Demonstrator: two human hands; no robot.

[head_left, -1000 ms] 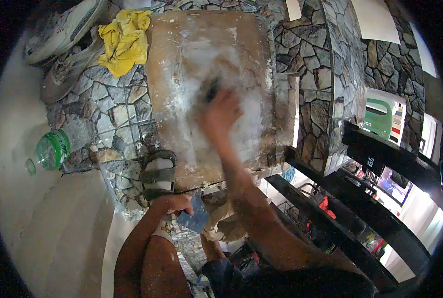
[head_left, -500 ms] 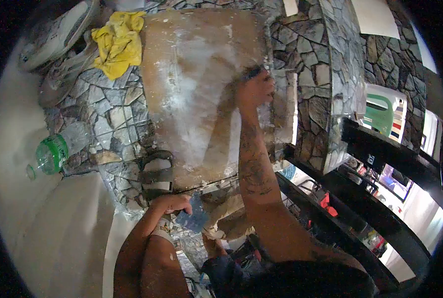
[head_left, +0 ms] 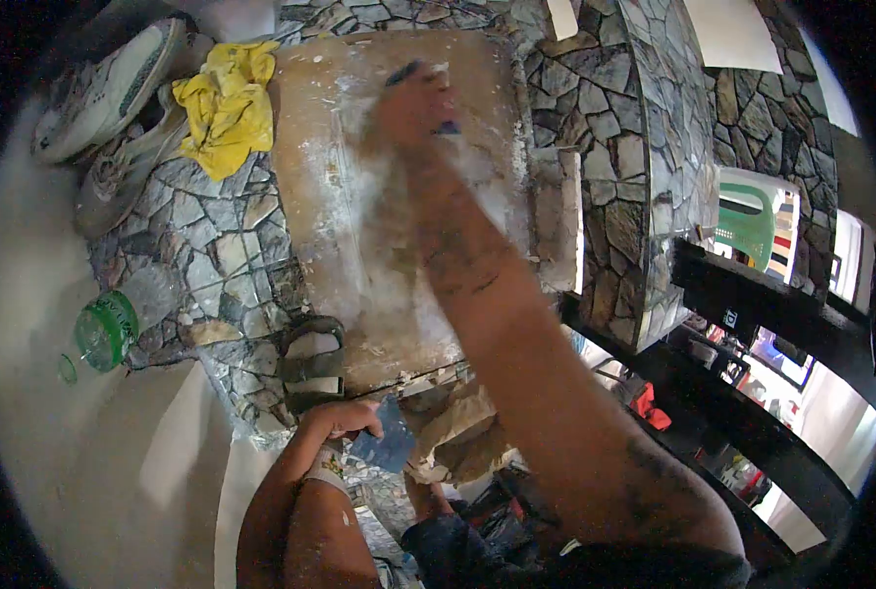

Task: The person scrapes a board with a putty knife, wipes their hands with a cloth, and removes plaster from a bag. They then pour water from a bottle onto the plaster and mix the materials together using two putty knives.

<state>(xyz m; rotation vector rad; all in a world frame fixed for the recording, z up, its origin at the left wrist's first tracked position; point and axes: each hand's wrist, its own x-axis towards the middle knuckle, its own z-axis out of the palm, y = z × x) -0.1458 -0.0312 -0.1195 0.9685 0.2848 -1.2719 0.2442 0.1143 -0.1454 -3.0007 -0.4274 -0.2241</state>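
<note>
Right hand (head_left: 413,110) curled around a small dark block (head_left: 402,74) over a white-smeared board (head_left: 306,128)

Head view: the block, blurred, is at the board's far part. The left hand (head_left: 351,418) pinches a blue-grey plate (head_left: 386,440) just off the near edge. The board looks stiff, fairly heavy and perhaps dusty-slick, best steadied by its side edges; the plate seems thin and light, best gripped at one end

1 head cam; faces fwd & down
</note>
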